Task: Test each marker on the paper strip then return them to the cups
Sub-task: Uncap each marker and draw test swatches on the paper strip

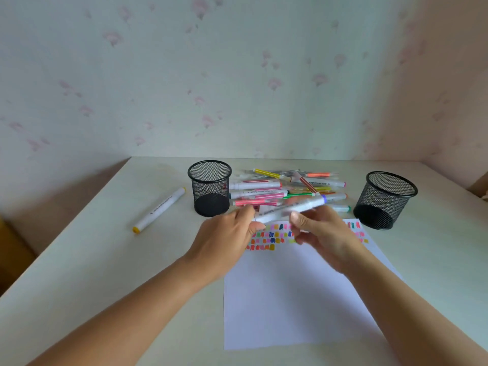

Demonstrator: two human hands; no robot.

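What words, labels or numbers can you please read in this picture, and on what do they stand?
None is legible.
Print on the yellow-tipped marker: too small to read.
Print on the held marker: blurred.
Print on the white markers in the pile: too small.

Both hands (224, 239) (324, 233) hold a white marker (290, 208) above paper (290, 299).

No wording can be read. The yellow-capped marker (159, 210), lying left on the tabletop (105, 273), carries a line of small dark print between two arrowheads along its white barrel, too small to make out. The purple-banded marker (306, 206), gripped by the left hand (227, 239) and the right hand (324, 239), shows similar print, blurred. White barrels in the pile (264, 185) bear similar lines, also illegible.
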